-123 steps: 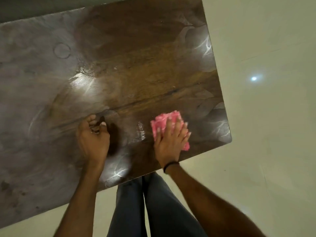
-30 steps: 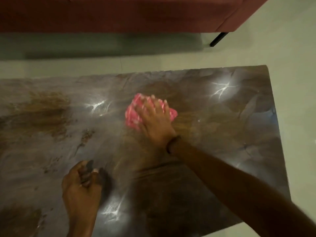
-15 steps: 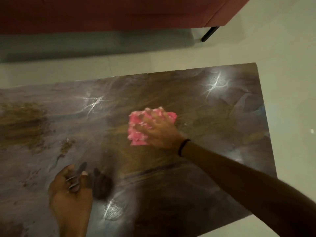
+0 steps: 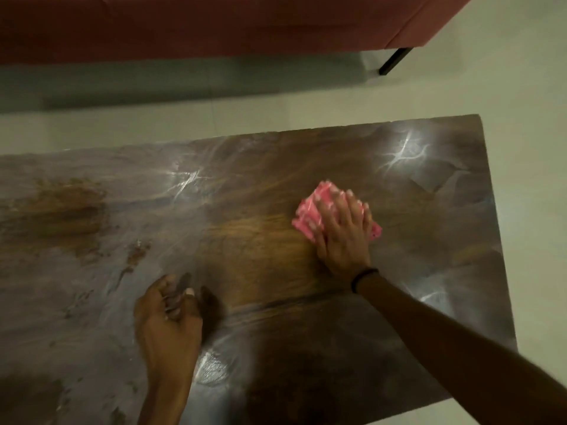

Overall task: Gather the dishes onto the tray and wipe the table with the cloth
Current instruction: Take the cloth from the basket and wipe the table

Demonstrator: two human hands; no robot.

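A pink cloth (image 4: 310,210) lies bunched on the dark wooden table (image 4: 260,265), right of centre. My right hand (image 4: 343,234) presses flat on the cloth with fingers spread over it, a black band on the wrist. My left hand (image 4: 167,320) rests on the table near the front, its fingers curled in a loose fist with nothing visible inside. The tabletop shows damp streaks and glare spots. No dishes or tray are in view.
A red sofa (image 4: 214,23) with a black leg (image 4: 394,61) stands beyond the table across a strip of pale floor (image 4: 521,148). The table's right edge (image 4: 497,240) is near my right hand. Brownish smears (image 4: 67,207) mark the left part.
My right hand has slid the pink cloth to the right across the table over the last second. My left hand stays braced on the tabletop.
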